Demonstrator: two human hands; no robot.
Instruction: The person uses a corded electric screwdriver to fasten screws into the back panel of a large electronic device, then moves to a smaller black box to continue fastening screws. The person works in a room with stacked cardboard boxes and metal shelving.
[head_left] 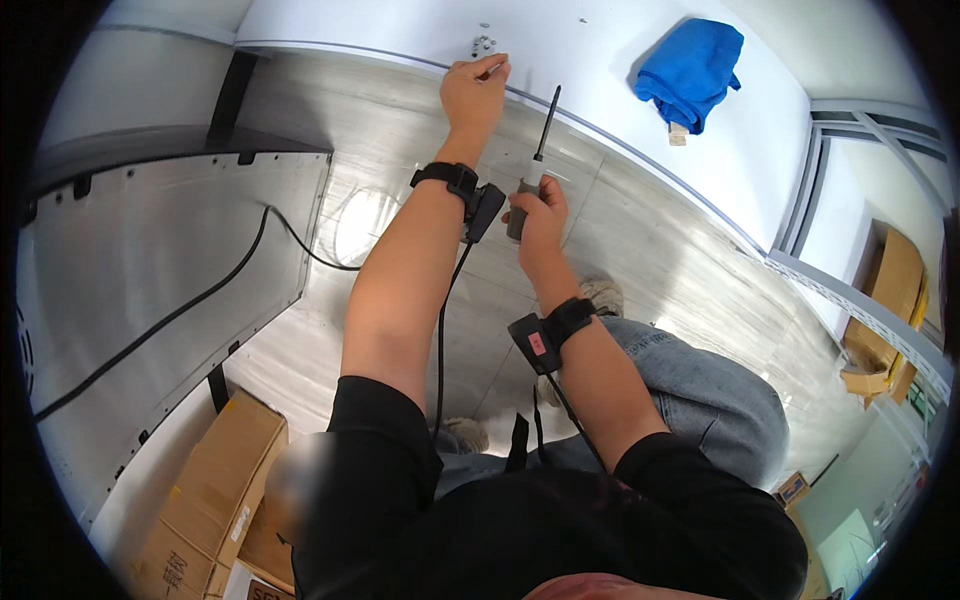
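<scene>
My right hand (541, 215) is wrapped round the grey handle of a screwdriver (549, 122). Its dark shaft points up and away, the tip reaching over the near edge of the white table (400, 25). My left hand (474, 98) is at that same edge, thumb and fingers pinched together; whatever is between the fingertips is too small to make out. Just beyond them lies a little cluster of small metal screws (484, 46) on the tabletop.
A crumpled blue cloth (692, 72) lies on the table to the right. On the left stands a large metal panel or cabinet (180, 270), with a black cable (240, 262) across it. Cardboard boxes (215, 480) sit at lower left, another carton (888, 300) at far right.
</scene>
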